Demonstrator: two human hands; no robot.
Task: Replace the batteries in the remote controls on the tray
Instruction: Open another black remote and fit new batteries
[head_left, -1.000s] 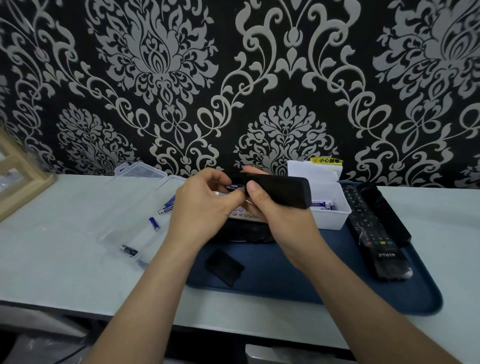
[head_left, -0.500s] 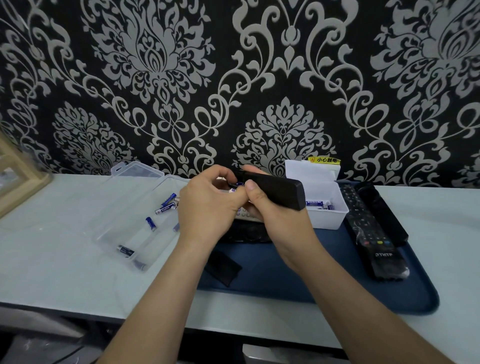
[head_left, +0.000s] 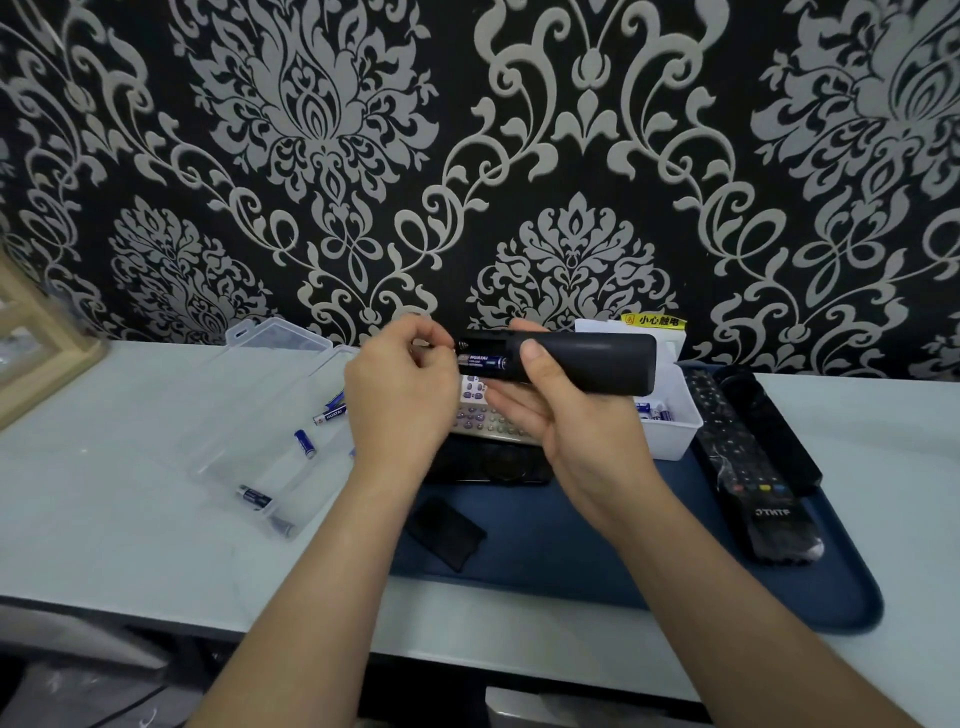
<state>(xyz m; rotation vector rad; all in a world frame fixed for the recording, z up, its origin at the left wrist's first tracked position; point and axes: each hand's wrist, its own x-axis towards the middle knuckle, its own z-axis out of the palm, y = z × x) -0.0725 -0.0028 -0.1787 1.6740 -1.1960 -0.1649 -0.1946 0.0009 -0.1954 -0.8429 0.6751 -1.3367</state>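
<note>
**Black remote (head_left: 587, 364), half done**

Gripped in right hand (head_left: 571, 431) above the tray (head_left: 841, 603), back open, one battery (head_left: 485, 362) seated, other slot empty. Left hand (head_left: 400, 400) curled at the open end; can't tell if pinching anything. Next, probably: second battery, then cover (head_left: 444, 532).

Two bare hands in shot, and with their arms they are all of the person on view. The left hand (head_left: 400, 410) runs back into a bare left forearm (head_left: 322, 587), uncovered right down to the bottom edge of the picture. It's the same on the other side: the right hand (head_left: 571, 431), then a bare right forearm (head_left: 727, 613), nothing but skin to the lower edge. Both forearms look slim at the wrist and broaden toward the camera. One detail up close: the right thumbnail (head_left: 531, 349) is short, rounded and plain. The left hand's knuckles show as a soft ridge, and its nails are out of sight.
</note>
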